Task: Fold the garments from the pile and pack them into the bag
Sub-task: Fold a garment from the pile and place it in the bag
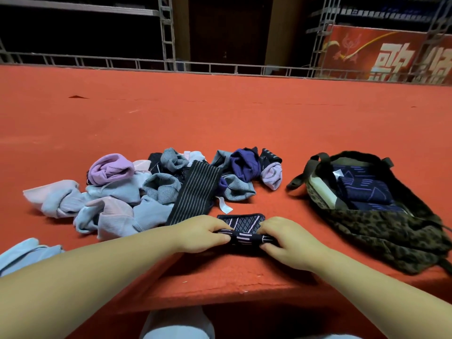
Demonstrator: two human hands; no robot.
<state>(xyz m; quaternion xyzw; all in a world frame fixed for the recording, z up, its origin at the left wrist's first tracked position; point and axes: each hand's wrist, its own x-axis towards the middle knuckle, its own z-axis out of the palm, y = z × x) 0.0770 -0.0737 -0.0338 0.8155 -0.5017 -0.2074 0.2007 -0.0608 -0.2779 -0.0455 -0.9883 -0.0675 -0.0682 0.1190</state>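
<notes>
A small dark navy garment (pixel 244 223) with pale purple lines lies flat on the red surface near the front edge. My left hand (pixel 203 232) pinches its near folded edge from the left, and my right hand (pixel 286 241) pinches the same edge from the right. Behind them a pile of crumpled garments (pixel 151 189) in lilac, pale blue, grey and dark stripes spreads across the middle. To the right, a leopard-print bag (pixel 381 231) lies open, with folded navy garments (pixel 359 189) inside.
A pale blue garment (pixel 24 253) lies apart at the near left edge. The red surface (pixel 220 118) stretches far back to a metal rail (pixel 146 64). A red banner (pixel 381 55) and metal racks stand behind it.
</notes>
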